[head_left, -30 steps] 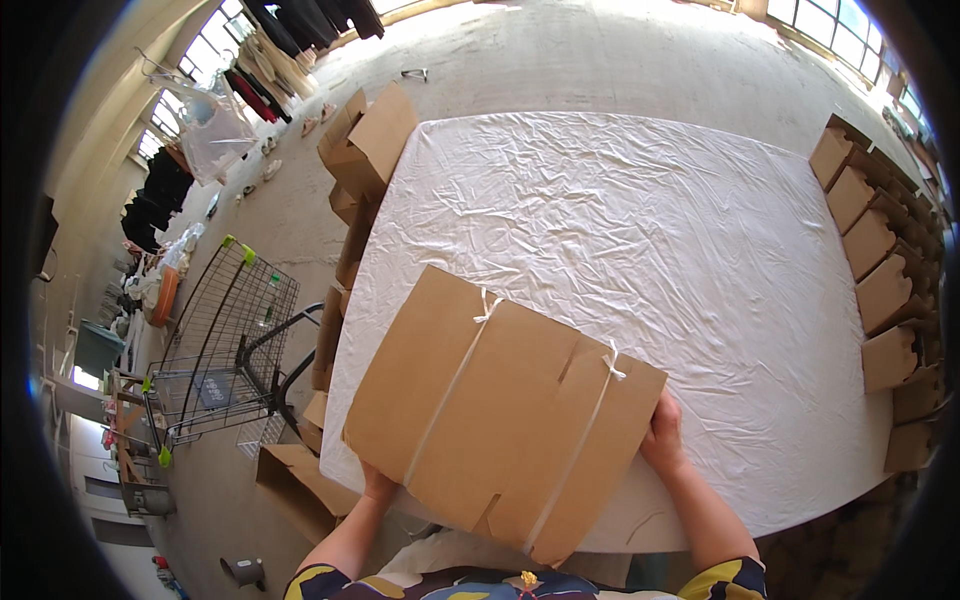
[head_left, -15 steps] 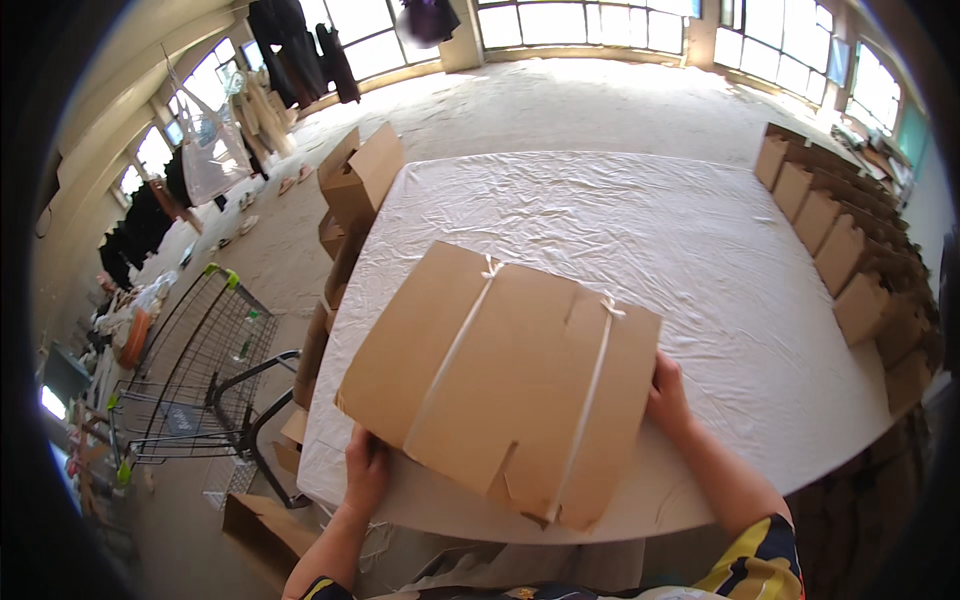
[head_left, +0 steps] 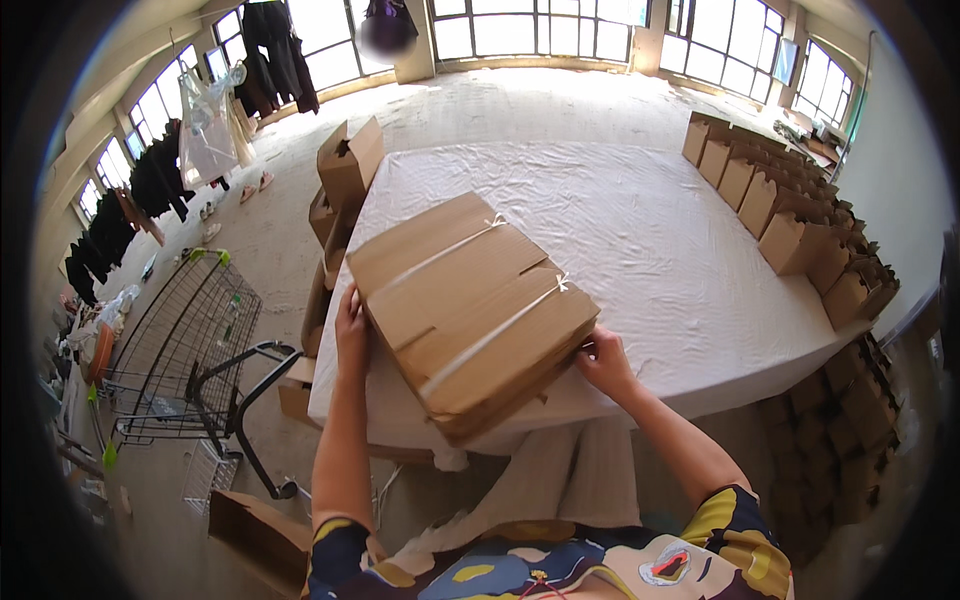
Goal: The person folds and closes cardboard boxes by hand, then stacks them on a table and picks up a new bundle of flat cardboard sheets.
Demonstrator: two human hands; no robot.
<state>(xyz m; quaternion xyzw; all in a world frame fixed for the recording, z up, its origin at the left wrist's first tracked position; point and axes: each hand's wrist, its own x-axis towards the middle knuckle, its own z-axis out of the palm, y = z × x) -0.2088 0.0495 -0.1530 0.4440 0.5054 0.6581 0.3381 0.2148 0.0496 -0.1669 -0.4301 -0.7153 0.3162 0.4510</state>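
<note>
A tied bundle of flat cardboard (head_left: 480, 290) lies at a slant on the near part of the white-covered table (head_left: 650, 240). Two white strings run across its top, each knotted in a small bow toward the far right side. Stacked layers show along its near right edge. My left hand (head_left: 350, 318) is closed on the bundle's left edge, its thumb side showing and the other fingers partly hidden. Against the right corner, my right hand (head_left: 602, 358) has its fingers pinched on the edge of the cardboard.
Rows of folded cardboard boxes (head_left: 770, 195) line the table's right side, with more stacked below. Open cartons (head_left: 345, 170) stand along the left edge. A wire shopping cart (head_left: 185, 340) is on the floor at left, near another carton (head_left: 255, 535). Dark clothes (head_left: 270, 60) hang by the windows.
The bundle has turned clockwise, so its bows now lie toward the far right. My left hand has moved forward along with its left edge, and the view has shifted somewhat.
</note>
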